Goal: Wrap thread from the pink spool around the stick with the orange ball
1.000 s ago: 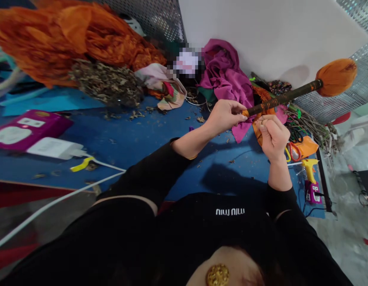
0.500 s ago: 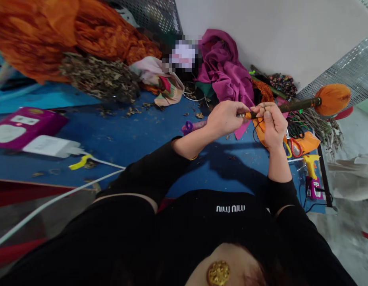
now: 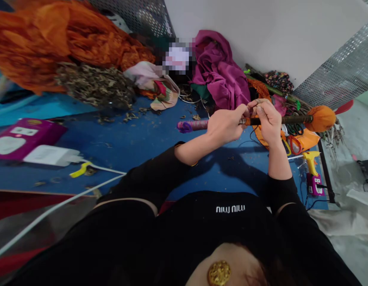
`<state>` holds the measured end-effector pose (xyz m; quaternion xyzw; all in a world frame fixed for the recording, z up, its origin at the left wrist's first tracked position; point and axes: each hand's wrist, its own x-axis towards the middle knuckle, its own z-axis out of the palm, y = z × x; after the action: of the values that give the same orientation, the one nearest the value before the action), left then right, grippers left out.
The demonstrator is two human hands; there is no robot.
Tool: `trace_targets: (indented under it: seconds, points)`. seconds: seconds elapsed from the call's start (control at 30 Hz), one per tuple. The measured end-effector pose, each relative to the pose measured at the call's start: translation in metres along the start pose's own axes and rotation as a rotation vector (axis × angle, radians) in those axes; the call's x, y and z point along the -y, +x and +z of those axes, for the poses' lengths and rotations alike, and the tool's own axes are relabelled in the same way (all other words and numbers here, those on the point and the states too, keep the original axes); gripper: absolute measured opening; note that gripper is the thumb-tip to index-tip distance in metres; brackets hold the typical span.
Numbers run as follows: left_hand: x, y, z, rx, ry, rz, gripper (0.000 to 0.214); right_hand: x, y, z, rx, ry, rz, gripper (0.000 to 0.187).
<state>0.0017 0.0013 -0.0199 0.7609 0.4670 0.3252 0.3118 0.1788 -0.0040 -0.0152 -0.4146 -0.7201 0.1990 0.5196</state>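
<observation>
Hands [image 3: 224,126] [image 3: 270,121] curl closed, left gripping a slender cloth-headed stick [image 3: 297,119], right's hold unclear.

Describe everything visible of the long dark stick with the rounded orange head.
The long dark stick is held nearly level above the blue table. Its right end carries a rounded, orange, cloth-like head; its left end is wrapped in pinkish purple, with a purple loop near the tip. Orange binding shows between the hands. The bare left hand grips it; the bare right hand covers part of the shaft, its exact hold unclear.
</observation>
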Motion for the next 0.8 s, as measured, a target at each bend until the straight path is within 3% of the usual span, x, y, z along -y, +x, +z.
trace_targets:
  seconds: [0.1,0.2,0.4,0.53,0.67,0.8]
  points:
    - [-0.002,-0.002,0.001,0.021,0.306,0.081,0.05,-0.004,0.0,-0.001,-0.016,-0.038,-0.018,0.051]
    - [-0.003,-0.002,0.001,0.029,0.415,0.139,0.054,-0.007,0.0,-0.002,-0.032,-0.025,-0.027,0.049]
    - [0.001,-0.002,0.001,0.01,0.449,0.256,0.037,-0.009,-0.001,0.001,-0.008,0.018,0.026,0.054]
    - [0.007,0.001,-0.001,0.007,0.373,0.253,0.032,-0.006,0.0,-0.002,-0.085,0.074,0.088,0.055]
    - [0.014,0.007,-0.012,-0.083,0.319,0.182,0.033,-0.003,0.001,-0.034,-0.243,0.219,0.234,0.046]
    - [0.021,0.017,-0.036,-0.155,0.28,0.082,0.028,-0.009,0.0,-0.096,-0.376,0.309,0.287,0.037]
